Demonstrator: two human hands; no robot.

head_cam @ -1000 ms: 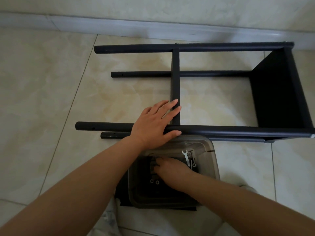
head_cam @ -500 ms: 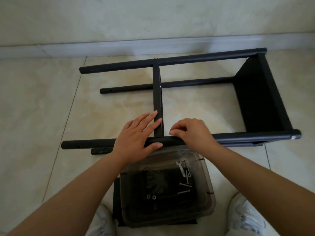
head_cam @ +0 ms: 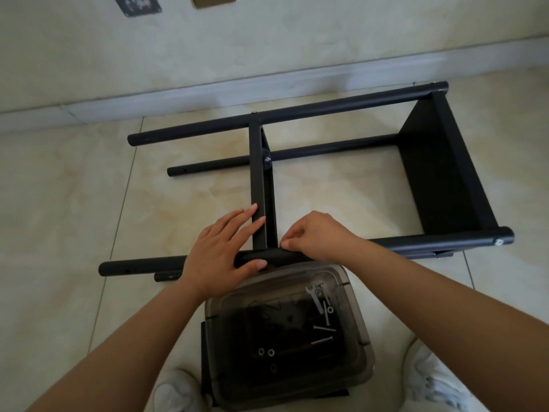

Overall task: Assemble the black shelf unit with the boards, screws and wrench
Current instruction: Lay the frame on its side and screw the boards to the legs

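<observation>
A home interior is suggested: glossy beige floor tiles [head_cam: 74, 209] are laid beneath the left hand [head_cam: 221, 257], a pale skirting board [head_cam: 178, 96] beyond it, wall sockets [head_cam: 139, 4] farther up.

Beige marble-look floor [head_cam: 74, 209] tiles w/ thin grout lines; pale skirting [head_cam: 208, 84]; cream wall [head_cam: 297, 31] w/ two plates [head_cam: 136, 4] at top.
</observation>
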